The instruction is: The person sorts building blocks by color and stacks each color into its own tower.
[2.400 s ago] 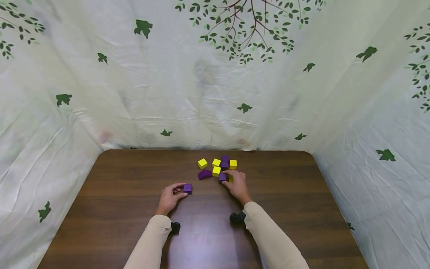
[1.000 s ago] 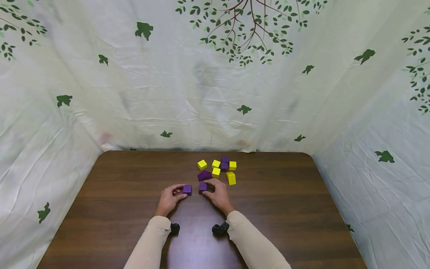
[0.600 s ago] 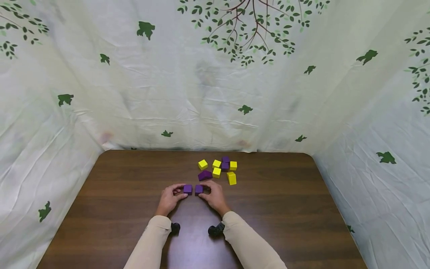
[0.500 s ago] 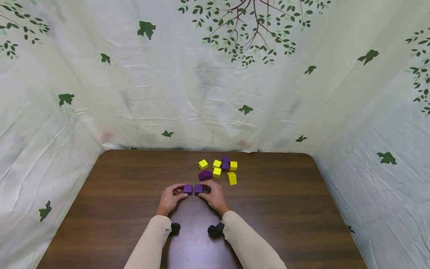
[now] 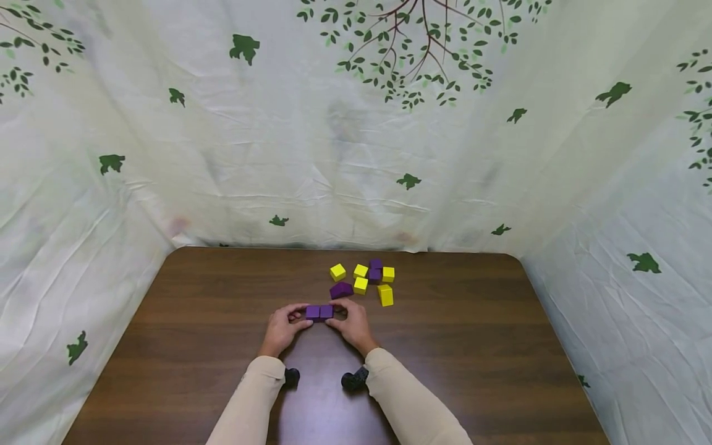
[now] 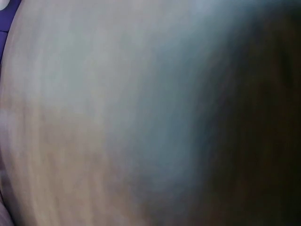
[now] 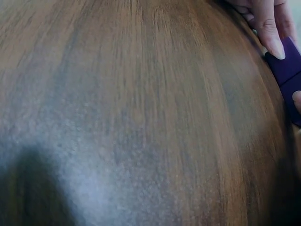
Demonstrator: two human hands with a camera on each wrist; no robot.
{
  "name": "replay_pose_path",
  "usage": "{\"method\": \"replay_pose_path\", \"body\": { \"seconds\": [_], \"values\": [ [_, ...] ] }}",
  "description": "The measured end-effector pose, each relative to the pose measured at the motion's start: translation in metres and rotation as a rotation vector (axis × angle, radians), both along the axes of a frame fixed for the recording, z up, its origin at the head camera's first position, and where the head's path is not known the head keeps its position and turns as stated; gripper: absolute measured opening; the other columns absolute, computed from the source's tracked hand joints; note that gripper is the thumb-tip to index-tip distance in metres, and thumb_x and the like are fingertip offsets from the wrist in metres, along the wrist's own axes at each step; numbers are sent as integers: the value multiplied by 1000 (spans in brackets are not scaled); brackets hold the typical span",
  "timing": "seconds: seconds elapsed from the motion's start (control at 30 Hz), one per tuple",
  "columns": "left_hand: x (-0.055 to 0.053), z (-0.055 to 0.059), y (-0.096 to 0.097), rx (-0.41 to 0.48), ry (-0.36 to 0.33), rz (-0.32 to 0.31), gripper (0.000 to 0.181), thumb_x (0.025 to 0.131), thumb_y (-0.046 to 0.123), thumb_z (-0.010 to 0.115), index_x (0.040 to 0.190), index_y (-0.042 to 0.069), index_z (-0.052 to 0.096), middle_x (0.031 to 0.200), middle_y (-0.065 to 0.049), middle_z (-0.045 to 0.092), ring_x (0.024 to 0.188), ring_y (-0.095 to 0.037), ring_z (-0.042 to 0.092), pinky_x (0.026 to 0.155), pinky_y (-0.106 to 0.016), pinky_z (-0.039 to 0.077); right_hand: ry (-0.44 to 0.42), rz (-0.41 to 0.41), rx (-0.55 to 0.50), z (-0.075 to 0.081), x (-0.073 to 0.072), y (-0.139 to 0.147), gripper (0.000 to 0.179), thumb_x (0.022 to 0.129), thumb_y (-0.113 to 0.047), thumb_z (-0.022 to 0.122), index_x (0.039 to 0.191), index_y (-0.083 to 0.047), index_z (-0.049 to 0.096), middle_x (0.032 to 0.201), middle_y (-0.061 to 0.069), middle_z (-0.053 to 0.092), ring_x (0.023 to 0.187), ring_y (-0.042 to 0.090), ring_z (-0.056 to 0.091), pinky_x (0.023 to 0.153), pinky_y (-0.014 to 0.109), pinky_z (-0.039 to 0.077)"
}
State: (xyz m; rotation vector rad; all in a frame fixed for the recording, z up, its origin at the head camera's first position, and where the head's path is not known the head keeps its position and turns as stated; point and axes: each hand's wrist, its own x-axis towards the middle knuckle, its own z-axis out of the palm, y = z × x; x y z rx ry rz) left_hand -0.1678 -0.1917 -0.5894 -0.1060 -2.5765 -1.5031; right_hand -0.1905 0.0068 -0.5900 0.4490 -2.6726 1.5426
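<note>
Fingers [image 5: 302, 324] of both hands [image 5: 280, 329] [image 5: 356, 324] pinch touching purple cubes [image 5: 313, 313] [image 5: 326, 313]; only the head view shows yellow blocks [image 5: 360, 285].

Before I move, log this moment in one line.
left hand: pinching left purple block; right hand: pinching right purple block; blocks: side by side, touching

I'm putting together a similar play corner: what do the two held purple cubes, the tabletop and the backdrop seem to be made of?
Purple cubes: perhaps painted wood, given their flat, even colour; plastic is possible.
Tabletop: wood or wood-look laminate, smooth with some sheen; it shows streaky grain and a bright reflection.
Backdrop: probably printed cloth, fairly matt; it creases and hangs in soft folds.
</note>
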Motion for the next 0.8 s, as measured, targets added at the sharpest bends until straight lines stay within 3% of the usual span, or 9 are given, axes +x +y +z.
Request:
{"method": "replay_pose_path", "body": {
  "seconds": [0.1, 0.27, 0.4, 0.8],
  "values": [
    [-1, 0, 0, 4, -9, 1, 35, 74, 18, 84, 105, 6, 73, 83, -5, 65, 78, -17, 58, 70, -28, 47, -8, -8, -3, -1, -1, -1, 37, 77, -10, 81, 112, -6, 70, 105, 7, 70, 94, 21, 63, 87, 35, 50],
    [-5, 1, 3, -33, -128, 33, 36, 75, 8, 81, 110, 4, 72, 90, -8, 66, 85, -22, 59, 76, -31, 48, -9, -8, -5, -3, -1, -1, 37, 77, -10, 81, 112, -6, 70, 105, 6, 70, 92, 19, 63, 85, 33, 50],
    [-6, 2, 4, -53, -173, 48, 37, 76, 9, 81, 112, 6, 71, 92, -8, 66, 88, -20, 58, 78, -30, 48, 2, -4, -8, -3, -1, -1, 38, 76, -10, 82, 112, -6, 70, 104, 7, 70, 92, 19, 63, 84, 33, 51],
    [-5, 1, 3, -53, -182, 42, 38, 77, 11, 81, 113, 6, 71, 94, -9, 66, 89, -22, 59, 80, -36, 48, -44, 15, -22, -2, 1, 2, 44, 77, -13, 81, 118, -6, 67, 109, 8, 69, 98, 23, 63, 89, 38, 50]
  ]
}}
